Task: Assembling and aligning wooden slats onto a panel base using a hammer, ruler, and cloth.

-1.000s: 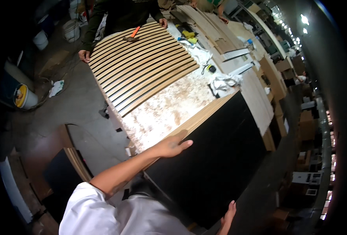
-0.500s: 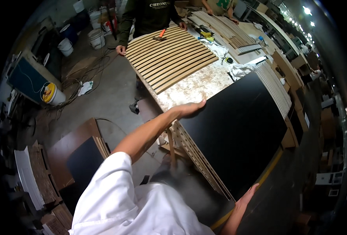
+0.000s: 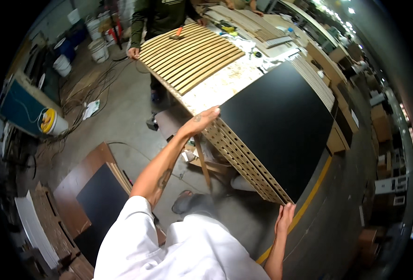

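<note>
A large black panel (image 3: 276, 126) lies on top of a stack of boards whose near edges (image 3: 244, 161) show rows of round holes. My left hand (image 3: 204, 120) grips the panel's near left corner, fingertips at its upper edge. At the near right corner, my right hand (image 3: 285, 217) holds the panel's edge with its fingers pointing up; their undersides are hidden. Beyond the panel, a slatted wooden panel (image 3: 192, 56) rests on the worktable (image 3: 211, 95). A hammer (image 3: 176, 33) with an orange handle lies on the slats.
Across the table a person in a dark green sweater (image 3: 162, 18) touches the slatted panel. More boards (image 3: 97, 196) lean at the lower left. Cables (image 3: 87, 88) and buckets (image 3: 52, 121) are on the floor at left. A yellow line (image 3: 309, 200) runs along the floor at right.
My view has shifted, and the stack's holed edge shows more. My left hand has drawn back to the panel's corner; my right hand appears higher, at the near right corner.
</note>
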Motion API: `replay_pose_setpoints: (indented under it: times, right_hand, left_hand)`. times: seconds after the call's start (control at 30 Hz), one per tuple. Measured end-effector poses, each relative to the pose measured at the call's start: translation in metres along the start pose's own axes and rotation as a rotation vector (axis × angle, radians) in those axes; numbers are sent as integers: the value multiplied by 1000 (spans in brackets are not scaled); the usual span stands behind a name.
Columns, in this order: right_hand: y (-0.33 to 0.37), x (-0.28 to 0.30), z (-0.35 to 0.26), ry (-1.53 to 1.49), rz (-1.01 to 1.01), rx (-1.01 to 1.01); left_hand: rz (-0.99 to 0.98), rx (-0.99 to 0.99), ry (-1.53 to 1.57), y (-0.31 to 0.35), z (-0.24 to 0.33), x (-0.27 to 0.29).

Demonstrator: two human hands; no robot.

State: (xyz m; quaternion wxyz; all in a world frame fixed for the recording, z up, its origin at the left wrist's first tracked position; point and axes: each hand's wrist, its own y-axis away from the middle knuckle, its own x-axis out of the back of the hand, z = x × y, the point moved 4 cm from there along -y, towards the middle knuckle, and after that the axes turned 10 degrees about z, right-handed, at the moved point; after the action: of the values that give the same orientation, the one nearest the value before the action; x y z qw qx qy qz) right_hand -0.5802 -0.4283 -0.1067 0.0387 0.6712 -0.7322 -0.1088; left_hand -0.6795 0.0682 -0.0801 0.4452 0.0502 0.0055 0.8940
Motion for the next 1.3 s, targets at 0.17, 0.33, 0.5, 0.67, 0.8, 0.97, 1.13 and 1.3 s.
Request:
replay_pose_setpoints:
  times: [0.17, 0.33, 0.5, 0.67, 0.8, 0.97, 1.13, 1.3]
  right_hand:
    - [10, -15, -12, 268, -211, 231]
    - [17, -24, -16, 345, -138, 368]
    - [21, -32, -25, 421, 151, 508]
    - [37, -48, -44, 452, 280, 464]
    - [36, -41, -40, 532, 378, 635]
    - [33, -36, -46, 744, 365, 731]
    - [28, -31, -53, 994, 369, 725]
    - [13, -11, -57, 963, 59, 899]
  left_hand:
    - [44, -15, -164, 7, 8, 2]
    - [151, -273, -168, 17, 14, 3]
    - [338, -436, -358, 19, 17, 1]
    - [394, -519, -511, 24, 22, -4]
    - [456, -526, -635, 30, 34, -17]
    - [483, -502, -561, 32, 32, -19]
    - [515, -470, -681, 30, 22, -22]
    - [531, -483, -799, 19, 0, -19]
